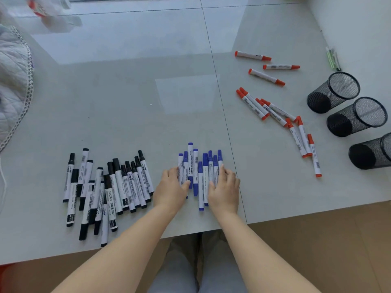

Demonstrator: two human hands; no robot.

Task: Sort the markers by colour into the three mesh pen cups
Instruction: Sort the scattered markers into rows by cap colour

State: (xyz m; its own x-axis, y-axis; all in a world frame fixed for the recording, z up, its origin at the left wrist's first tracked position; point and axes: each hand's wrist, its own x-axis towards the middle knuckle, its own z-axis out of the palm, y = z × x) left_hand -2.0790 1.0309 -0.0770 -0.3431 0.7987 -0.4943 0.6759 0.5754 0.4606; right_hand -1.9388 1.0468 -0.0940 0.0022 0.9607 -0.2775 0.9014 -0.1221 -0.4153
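Blue markers [200,172] | bunched between hands | left [170,190] | right [224,188]

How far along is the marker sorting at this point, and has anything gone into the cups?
Done: the markers lie in colour groups, black markers left, blue markers centre, red markers loosely right. In hand: the left hand and right hand press in on either side of the blue group. Left: all three mesh cups lie on their sides with no markers visible inside.
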